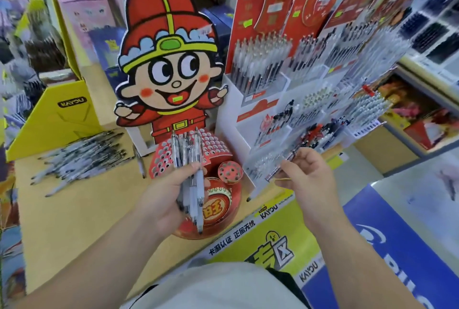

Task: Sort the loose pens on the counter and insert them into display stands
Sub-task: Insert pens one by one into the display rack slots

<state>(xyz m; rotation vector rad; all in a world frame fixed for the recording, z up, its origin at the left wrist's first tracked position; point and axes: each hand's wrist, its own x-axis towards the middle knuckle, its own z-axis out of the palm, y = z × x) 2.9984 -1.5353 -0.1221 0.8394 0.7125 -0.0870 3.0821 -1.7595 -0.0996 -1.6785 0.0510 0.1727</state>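
L hand (171, 199) is gripping a pen bundle (190, 174) upright as stock, while R hand (308, 172) is pinching one pen (282, 164). It's angling toward the white stand (238, 120) (prob. so the tip meets a slot).

Loose pens (82, 159) heaped on counter (74, 214)

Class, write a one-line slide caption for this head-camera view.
Left hand grips a bundle of pens while right hand holds a single pen beside the red cartoon display stand.
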